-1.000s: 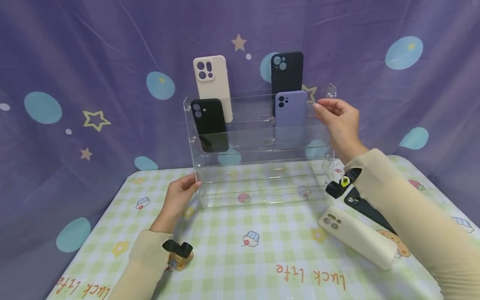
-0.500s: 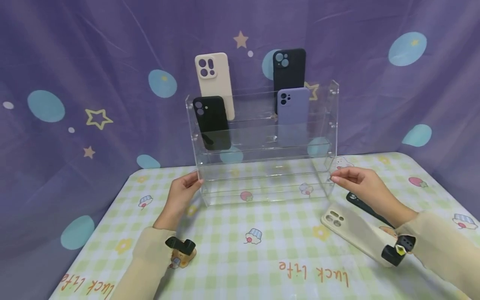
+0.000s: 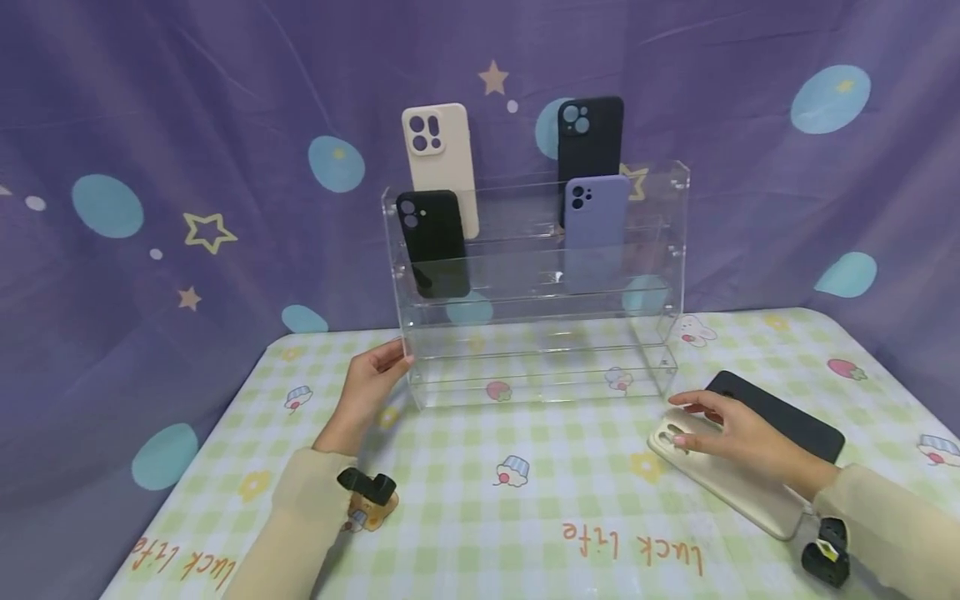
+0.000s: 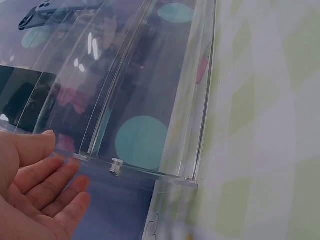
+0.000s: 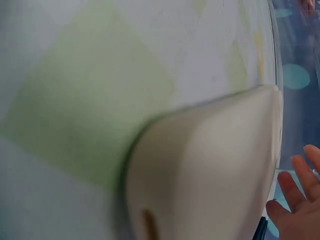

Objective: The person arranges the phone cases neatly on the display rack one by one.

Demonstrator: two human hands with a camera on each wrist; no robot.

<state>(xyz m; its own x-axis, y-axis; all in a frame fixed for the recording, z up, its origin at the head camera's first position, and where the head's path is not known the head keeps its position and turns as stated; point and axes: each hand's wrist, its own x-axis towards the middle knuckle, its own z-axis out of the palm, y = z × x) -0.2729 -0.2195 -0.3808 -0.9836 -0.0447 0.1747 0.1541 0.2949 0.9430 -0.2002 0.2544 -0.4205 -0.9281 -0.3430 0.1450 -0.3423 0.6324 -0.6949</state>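
Observation:
A clear tiered acrylic display stand (image 3: 540, 342) stands upright at the back of the table. My left hand (image 3: 369, 383) is at its left side panel; in the left wrist view the fingers (image 4: 50, 187) are loosely bent beside the panel, the thumb near its edge. My right hand (image 3: 738, 433) is over a cream phone case (image 3: 757, 492), fingers spread, thumb near the camera cutouts; whether it touches is unclear. Beyond that hand lies a dark phone case (image 3: 787, 417), partly hidden.
Upper tiers hold a white phone case (image 3: 442, 167), a black phone case (image 3: 435, 233), a dark navy phone case (image 3: 592, 150) and a lavender phone case (image 3: 596, 208). A checked cloth (image 3: 450, 517) covers the table; a purple curtain (image 3: 247, 100) hangs behind.
My right hand has come down from beside the stand's upper right, past its lower right edge, to the cream phone case. The left hand has stayed at the stand's left side.

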